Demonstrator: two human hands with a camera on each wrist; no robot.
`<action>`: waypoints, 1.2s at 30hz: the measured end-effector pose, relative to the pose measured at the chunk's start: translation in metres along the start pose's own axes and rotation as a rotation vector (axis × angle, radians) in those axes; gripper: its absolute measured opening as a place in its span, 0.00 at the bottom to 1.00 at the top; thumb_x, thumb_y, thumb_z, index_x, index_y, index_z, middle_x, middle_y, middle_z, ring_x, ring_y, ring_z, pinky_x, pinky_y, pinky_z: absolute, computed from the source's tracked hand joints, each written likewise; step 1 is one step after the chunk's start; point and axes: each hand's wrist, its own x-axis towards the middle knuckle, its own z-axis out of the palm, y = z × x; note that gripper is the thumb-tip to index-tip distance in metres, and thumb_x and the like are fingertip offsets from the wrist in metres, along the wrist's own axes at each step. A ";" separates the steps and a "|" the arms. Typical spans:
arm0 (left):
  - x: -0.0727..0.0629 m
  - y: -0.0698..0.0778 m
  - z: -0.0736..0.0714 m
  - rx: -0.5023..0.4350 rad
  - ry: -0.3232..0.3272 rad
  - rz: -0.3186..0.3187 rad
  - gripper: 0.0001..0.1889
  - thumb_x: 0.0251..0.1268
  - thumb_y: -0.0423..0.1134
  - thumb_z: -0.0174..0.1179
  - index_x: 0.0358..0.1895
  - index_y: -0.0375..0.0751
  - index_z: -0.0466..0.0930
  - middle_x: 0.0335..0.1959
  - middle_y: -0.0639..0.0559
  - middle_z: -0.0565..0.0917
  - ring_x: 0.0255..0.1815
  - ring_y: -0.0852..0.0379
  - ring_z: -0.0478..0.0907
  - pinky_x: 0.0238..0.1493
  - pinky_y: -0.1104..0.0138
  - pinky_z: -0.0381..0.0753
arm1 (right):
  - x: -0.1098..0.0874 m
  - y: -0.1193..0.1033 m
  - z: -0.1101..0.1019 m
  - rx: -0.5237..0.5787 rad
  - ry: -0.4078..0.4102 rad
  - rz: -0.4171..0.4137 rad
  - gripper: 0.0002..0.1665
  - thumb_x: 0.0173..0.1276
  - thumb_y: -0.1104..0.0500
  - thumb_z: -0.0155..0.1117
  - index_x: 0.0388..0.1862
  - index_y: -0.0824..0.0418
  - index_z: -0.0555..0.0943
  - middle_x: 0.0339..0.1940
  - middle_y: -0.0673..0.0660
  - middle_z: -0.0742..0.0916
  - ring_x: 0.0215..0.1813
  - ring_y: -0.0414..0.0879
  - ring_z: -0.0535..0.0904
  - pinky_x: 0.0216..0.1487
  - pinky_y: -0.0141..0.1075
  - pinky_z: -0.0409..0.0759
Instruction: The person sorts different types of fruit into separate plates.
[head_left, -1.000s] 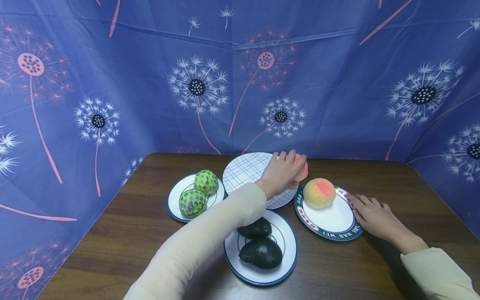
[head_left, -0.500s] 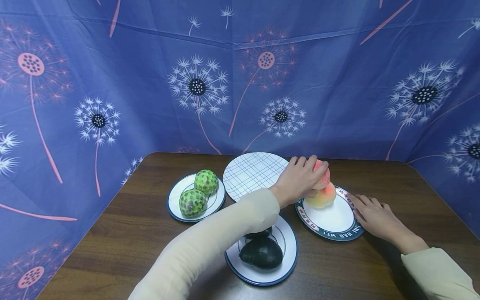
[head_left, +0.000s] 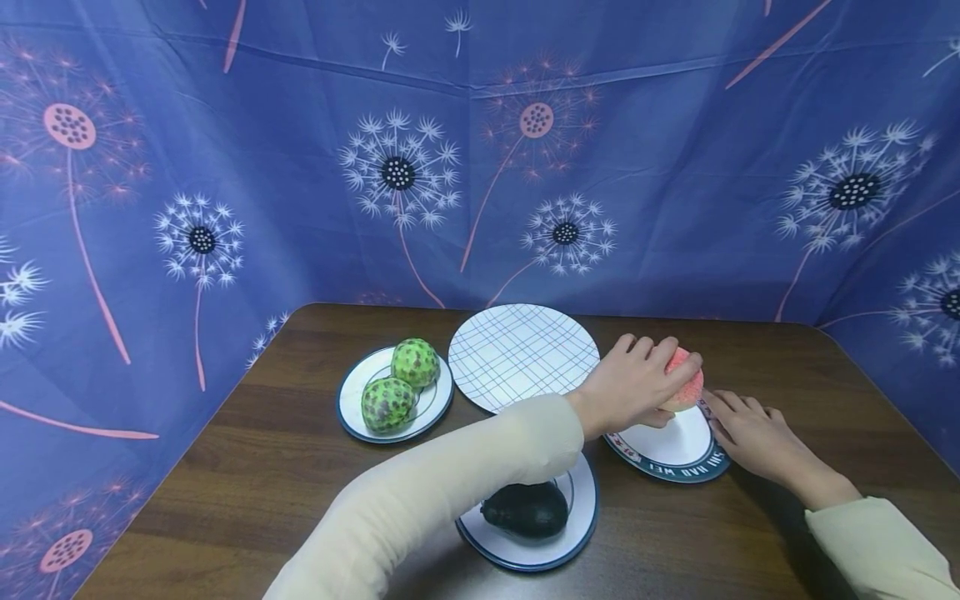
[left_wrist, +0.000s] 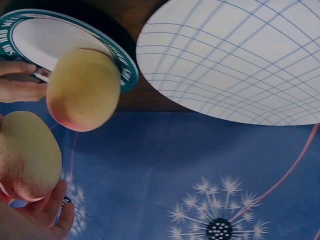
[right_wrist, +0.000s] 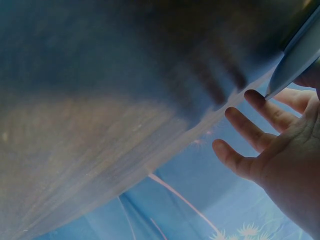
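Observation:
My left hand grips a pink-and-yellow peach above the green-rimmed plate. The left wrist view shows this held peach against the fingers and thumb. A second peach sits on that plate; in the head view my left hand hides it. My right hand rests at the plate's right rim, its fingers fairly straight. In the right wrist view, the right hand has spread fingers beside the plate's edge.
Left of the peach plate is a large white plate with blue grid lines. A blue-rimmed plate holds two green spotted fruits. Under my left forearm, another blue-rimmed plate bears a dark avocado. A blue dandelion cloth hangs behind.
My left hand has carried its peach rightward from the grid plate's right edge, past the other peach, to over the green-rimmed plate. My right hand has stayed at the rim.

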 end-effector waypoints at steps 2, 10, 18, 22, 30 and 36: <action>0.000 0.004 -0.002 -0.002 -0.024 0.027 0.42 0.57 0.69 0.45 0.71 0.57 0.43 0.69 0.53 0.58 0.63 0.58 0.64 0.65 0.64 0.61 | 0.000 0.001 0.000 -0.004 -0.004 0.000 0.30 0.63 0.56 0.56 0.61 0.69 0.66 0.57 0.74 0.72 0.55 0.72 0.66 0.47 0.71 0.63; 0.000 0.015 -0.003 -0.024 -0.051 0.107 0.42 0.55 0.67 0.49 0.71 0.58 0.45 0.68 0.55 0.60 0.64 0.58 0.64 0.64 0.66 0.62 | 0.001 0.001 0.000 -0.015 -0.017 0.009 0.32 0.61 0.55 0.58 0.60 0.71 0.66 0.56 0.75 0.71 0.55 0.72 0.66 0.47 0.71 0.63; 0.001 0.021 0.000 -0.016 -0.124 0.178 0.40 0.54 0.67 0.51 0.67 0.60 0.47 0.68 0.57 0.59 0.65 0.58 0.63 0.66 0.64 0.61 | 0.001 0.000 -0.001 0.000 -0.013 0.007 0.32 0.60 0.55 0.59 0.59 0.72 0.67 0.56 0.74 0.72 0.54 0.72 0.66 0.47 0.71 0.63; 0.001 0.025 0.002 0.025 -0.164 0.206 0.40 0.53 0.68 0.50 0.68 0.62 0.46 0.70 0.58 0.56 0.65 0.60 0.63 0.65 0.65 0.61 | 0.000 0.000 -0.002 0.007 -0.014 -0.006 0.32 0.62 0.55 0.57 0.61 0.70 0.65 0.56 0.73 0.71 0.54 0.71 0.66 0.46 0.71 0.63; 0.004 0.030 0.007 0.051 -0.235 0.249 0.44 0.50 0.67 0.54 0.68 0.64 0.42 0.72 0.60 0.52 0.66 0.61 0.60 0.67 0.65 0.59 | -0.002 0.001 0.000 0.015 -0.017 -0.005 0.34 0.63 0.54 0.56 0.64 0.69 0.62 0.57 0.73 0.71 0.55 0.72 0.64 0.47 0.71 0.62; 0.004 0.032 0.010 0.111 -0.240 0.287 0.46 0.48 0.67 0.56 0.69 0.65 0.41 0.72 0.59 0.52 0.66 0.61 0.61 0.67 0.67 0.60 | -0.002 0.001 0.001 0.019 0.002 -0.024 0.35 0.63 0.54 0.57 0.66 0.66 0.60 0.57 0.72 0.72 0.55 0.71 0.66 0.47 0.71 0.62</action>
